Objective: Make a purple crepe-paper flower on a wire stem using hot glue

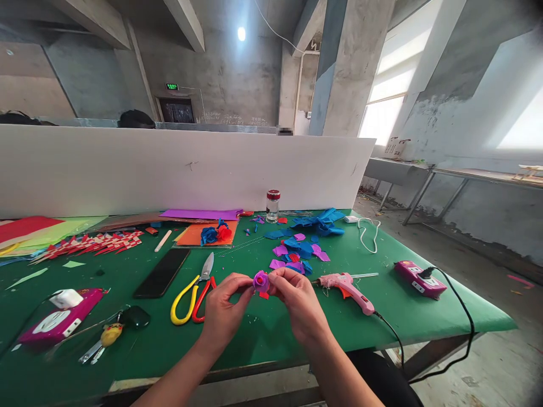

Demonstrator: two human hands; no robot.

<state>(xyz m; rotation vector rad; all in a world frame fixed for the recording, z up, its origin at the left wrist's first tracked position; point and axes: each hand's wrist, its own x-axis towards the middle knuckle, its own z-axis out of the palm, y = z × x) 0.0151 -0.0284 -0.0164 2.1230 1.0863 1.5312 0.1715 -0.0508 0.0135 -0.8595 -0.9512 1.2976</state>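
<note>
A small purple paper flower (260,281) is held up between my two hands, over the front middle of the green table. My left hand (229,302) pinches its left side with thumb and fingertips. On the opposite side, my right hand (297,299) has its thumb and fingers closed on the petals. A bit of red paper (263,295) shows just below the flower. Scissors (197,291) with one yellow and one red handle lie left of my left hand. To the right of my right hand rests a pink glue gun (350,289).
Blue and purple paper petals (299,249) are scattered behind my hands. A lidded glass jar (273,206) stands near the white partition (182,169). Left are a black phone (162,274), keys (111,334) and a power strip (63,319); another power strip (419,278) trails its cable off the right edge.
</note>
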